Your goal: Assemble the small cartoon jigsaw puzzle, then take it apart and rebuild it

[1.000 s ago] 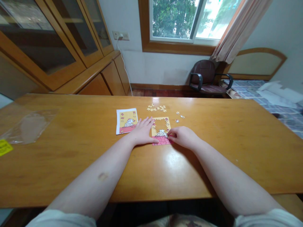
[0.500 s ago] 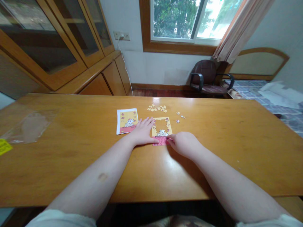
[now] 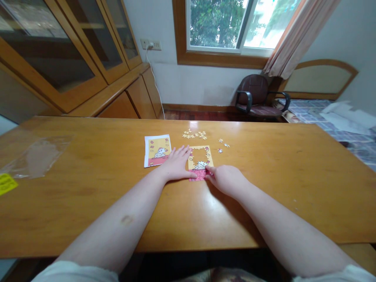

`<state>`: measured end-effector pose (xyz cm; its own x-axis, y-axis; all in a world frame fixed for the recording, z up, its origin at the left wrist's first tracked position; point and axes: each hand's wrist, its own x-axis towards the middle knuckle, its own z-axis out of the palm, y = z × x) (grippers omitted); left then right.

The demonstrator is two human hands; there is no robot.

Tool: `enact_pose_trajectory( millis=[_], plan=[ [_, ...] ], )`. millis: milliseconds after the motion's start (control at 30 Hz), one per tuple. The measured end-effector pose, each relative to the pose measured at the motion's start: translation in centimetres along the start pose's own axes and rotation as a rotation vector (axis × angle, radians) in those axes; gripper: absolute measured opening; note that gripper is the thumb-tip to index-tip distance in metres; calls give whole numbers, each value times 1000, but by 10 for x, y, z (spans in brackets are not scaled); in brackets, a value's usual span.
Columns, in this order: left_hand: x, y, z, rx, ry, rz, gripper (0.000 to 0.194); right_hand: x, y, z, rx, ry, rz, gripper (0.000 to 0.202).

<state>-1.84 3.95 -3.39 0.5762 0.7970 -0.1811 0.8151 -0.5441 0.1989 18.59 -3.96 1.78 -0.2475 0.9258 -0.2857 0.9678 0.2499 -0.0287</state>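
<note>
A partly assembled jigsaw puzzle lies flat on the table, pink along its lower part and yellow around the frame. A white figure shows above the pink, and the middle has an open gap. My left hand rests spread on the puzzle's left edge, thumb on the pink part. At the lower right, my right hand touches the puzzle with index finger and thumb, their tips a little apart. Its other fingers are curled under, and I see no piece between the tips. The printed picture sheet lies left of the puzzle, partly behind my left hand.
Several loose yellow pieces lie beyond the puzzle; a few pale ones sit to its right. A clear plastic bag with a yellow label lies at far left. A chair stands past the wooden table.
My right index finger has shifted slightly up and left across the puzzle, and its tip is now farther from the thumb. My left hand stays in place.
</note>
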Motion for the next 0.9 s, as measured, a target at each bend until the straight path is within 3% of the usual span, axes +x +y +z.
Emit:
enact_pose_trajectory(
  millis=[900],
  plan=[
    [-1,1,-1,-13,5,-5,119,7,3,5,9,25,20,48]
  ],
)
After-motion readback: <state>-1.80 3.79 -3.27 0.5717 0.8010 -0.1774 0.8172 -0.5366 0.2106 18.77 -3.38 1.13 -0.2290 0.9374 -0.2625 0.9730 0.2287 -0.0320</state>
